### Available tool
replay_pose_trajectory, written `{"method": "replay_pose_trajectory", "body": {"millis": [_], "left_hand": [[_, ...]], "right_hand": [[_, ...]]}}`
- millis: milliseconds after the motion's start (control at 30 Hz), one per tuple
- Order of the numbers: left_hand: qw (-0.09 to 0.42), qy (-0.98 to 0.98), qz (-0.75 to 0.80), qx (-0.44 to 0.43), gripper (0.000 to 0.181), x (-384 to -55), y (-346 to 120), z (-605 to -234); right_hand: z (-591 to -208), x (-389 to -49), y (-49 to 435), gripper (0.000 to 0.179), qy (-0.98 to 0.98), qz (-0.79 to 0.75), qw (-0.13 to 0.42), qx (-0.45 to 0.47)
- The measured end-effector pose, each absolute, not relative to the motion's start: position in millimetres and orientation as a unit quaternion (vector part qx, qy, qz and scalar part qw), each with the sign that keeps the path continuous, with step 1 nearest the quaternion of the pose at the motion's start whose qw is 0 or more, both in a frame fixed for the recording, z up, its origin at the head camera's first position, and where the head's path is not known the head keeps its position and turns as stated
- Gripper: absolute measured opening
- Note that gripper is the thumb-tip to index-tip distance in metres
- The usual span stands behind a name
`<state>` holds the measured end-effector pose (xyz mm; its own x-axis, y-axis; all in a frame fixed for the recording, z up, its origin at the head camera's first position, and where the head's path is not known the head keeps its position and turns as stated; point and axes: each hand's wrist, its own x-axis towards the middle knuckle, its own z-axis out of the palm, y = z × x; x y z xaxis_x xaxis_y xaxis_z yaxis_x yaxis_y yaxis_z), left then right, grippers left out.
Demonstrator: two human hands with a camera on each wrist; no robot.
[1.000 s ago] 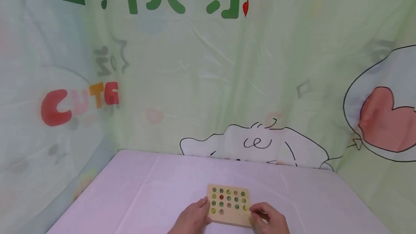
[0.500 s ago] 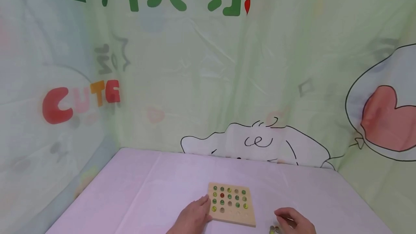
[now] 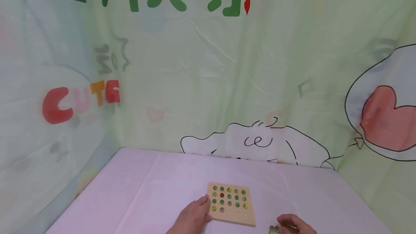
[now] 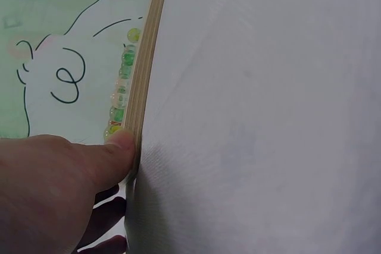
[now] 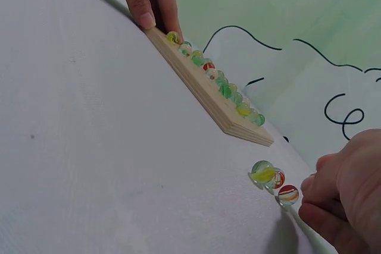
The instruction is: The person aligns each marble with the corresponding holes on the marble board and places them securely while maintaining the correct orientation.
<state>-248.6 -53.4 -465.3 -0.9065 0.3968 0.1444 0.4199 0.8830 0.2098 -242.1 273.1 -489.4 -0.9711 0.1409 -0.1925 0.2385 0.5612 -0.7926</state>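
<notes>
A square wooden board [image 3: 237, 220] lies on the table, with rows of glass marbles [image 3: 229, 196] in its hollows, mostly green and yellow, one red. The hollows at its near right side hold no marbles. My left hand [image 3: 192, 215] grips its near left corner; in the left wrist view the thumb [image 4: 113, 156] presses its edge. At the right, my right hand [image 3: 296, 224] has bent fingers close beside a few loose marbles [image 5: 263, 172]. A red-striped marble [image 5: 288, 194] lies nearest its fingertips, and no marble shows between them.
A pale pink cloth covers the table [image 3: 156, 187]. Behind it hangs a light green curtain [image 3: 195, 82] with printed drawings and lettering, and another curtain stands along the left side. The loose marbles sit just right of the board's near corner.
My right hand has moved from the board's right edge rightward and down to the loose marbles. My left hand has stayed on the board.
</notes>
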Motion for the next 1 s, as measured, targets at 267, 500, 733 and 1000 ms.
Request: {"method": "replay_pose_trajectory", "body": {"millis": [267,500,733,1000], "left_hand": [[0.061,-0.965,-0.123,-0.224,0.054,-246,-54,-465],[0.067,-0.964,-0.121,-0.227,0.054,-246,-53,-466],[0.042,-0.966,-0.138,-0.212,0.056,-249,-54,-467],[0.038,-0.966,-0.146,-0.209,0.055,-249,-53,-465]], "right_hand": [[-495,-244,275,0.039,0.88,-0.457,0.073,0.105],[-491,-240,262,0.028,0.888,-0.449,0.031,0.096],[-486,-232,253,0.024,0.905,-0.419,-0.011,0.067],[-492,-238,258,0.019,0.909,-0.41,-0.002,0.074]]}}
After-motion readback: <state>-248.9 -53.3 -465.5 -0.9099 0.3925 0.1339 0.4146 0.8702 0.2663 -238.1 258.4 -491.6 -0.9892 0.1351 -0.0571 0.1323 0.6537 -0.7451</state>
